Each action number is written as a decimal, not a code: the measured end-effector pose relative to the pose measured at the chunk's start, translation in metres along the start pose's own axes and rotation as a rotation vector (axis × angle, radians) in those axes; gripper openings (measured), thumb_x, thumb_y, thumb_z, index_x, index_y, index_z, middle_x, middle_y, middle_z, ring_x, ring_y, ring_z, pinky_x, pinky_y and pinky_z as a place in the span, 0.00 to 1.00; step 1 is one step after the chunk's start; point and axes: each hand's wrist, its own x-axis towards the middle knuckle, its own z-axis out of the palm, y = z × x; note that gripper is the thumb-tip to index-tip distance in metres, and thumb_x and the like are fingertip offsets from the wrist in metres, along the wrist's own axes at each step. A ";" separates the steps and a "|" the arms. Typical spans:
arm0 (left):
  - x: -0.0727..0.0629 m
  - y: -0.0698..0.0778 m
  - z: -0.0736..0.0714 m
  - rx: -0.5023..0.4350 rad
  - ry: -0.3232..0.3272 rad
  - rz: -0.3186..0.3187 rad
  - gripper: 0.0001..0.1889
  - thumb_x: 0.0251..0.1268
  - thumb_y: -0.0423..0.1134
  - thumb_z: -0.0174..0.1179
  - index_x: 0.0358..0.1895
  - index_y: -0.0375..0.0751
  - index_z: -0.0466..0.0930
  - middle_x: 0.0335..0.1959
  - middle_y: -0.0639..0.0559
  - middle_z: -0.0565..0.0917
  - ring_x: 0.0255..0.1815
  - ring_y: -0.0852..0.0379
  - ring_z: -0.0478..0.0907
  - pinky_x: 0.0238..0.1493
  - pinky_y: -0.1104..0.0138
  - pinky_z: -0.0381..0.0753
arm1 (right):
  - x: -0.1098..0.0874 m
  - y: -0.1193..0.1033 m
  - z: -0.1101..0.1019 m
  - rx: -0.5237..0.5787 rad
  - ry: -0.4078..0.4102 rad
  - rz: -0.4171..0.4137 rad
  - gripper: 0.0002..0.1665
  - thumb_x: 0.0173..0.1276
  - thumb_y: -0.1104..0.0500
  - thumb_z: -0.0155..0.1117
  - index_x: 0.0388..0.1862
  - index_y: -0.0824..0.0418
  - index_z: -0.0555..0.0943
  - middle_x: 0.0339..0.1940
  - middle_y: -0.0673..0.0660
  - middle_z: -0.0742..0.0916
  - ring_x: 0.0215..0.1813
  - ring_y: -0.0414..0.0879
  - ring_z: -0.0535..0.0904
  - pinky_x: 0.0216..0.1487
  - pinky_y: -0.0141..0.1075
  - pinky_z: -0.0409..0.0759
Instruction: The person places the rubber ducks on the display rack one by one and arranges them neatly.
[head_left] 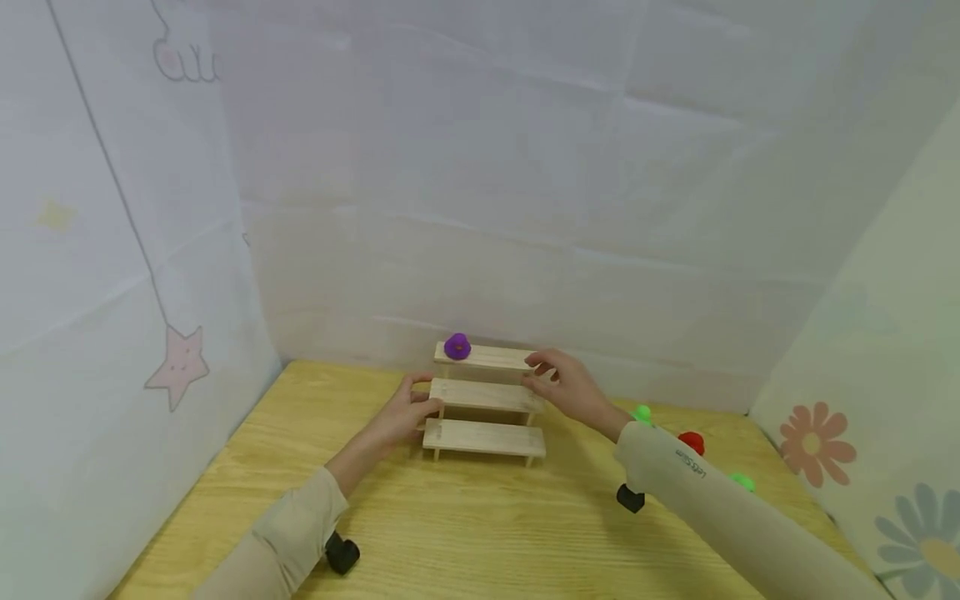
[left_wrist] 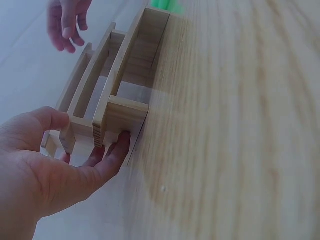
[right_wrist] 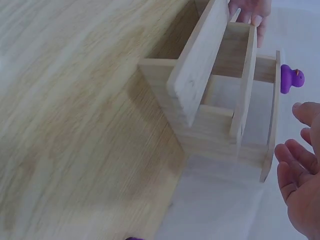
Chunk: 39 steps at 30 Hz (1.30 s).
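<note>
A small three-step wooden display shelf point(head_left: 483, 437) stands on the table against the back wall. On the left end of its top step sits a purple rubber duck point(right_wrist: 290, 78). My left hand point(head_left: 405, 414) grips the shelf's left end. In the left wrist view its thumb lies on the middle step, and its fingers curl against the side panel. Beside the right end of the top step is my right hand point(head_left: 570, 387), its fingers loosely bent with nothing in them. The right wrist view shows it apart from both shelf and duck.
Right of the shelf, partly behind my right sleeve, are two green objects point(head_left: 642, 414) and a red one point(head_left: 692, 442) on the wooden table point(head_left: 480, 533). Printed cloth walls point(head_left: 480, 208) enclose the back and sides. A purple edge point(right_wrist: 134, 238) shows at the right wrist view's bottom.
</note>
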 end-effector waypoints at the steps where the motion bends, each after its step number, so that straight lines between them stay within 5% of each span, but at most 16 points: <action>1: 0.000 0.000 0.000 0.000 -0.004 0.001 0.35 0.76 0.41 0.60 0.78 0.45 0.51 0.69 0.30 0.65 0.63 0.35 0.73 0.60 0.39 0.74 | -0.004 0.002 -0.001 -0.003 0.010 -0.001 0.21 0.74 0.55 0.68 0.61 0.63 0.80 0.56 0.60 0.84 0.51 0.51 0.81 0.47 0.48 0.80; 25: -0.004 0.001 -0.001 -0.009 -0.045 -0.011 0.39 0.76 0.44 0.60 0.80 0.47 0.45 0.70 0.33 0.64 0.65 0.35 0.71 0.60 0.38 0.74 | -0.071 0.066 -0.031 -0.078 0.066 0.123 0.17 0.70 0.69 0.66 0.57 0.64 0.81 0.53 0.58 0.85 0.49 0.52 0.82 0.45 0.46 0.81; 39: -0.008 0.003 -0.002 0.001 -0.030 -0.024 0.39 0.76 0.44 0.59 0.80 0.48 0.45 0.70 0.33 0.64 0.65 0.35 0.71 0.61 0.38 0.73 | -0.088 0.093 -0.037 -0.049 -0.059 0.341 0.26 0.71 0.65 0.67 0.66 0.69 0.74 0.64 0.69 0.77 0.64 0.69 0.72 0.62 0.61 0.73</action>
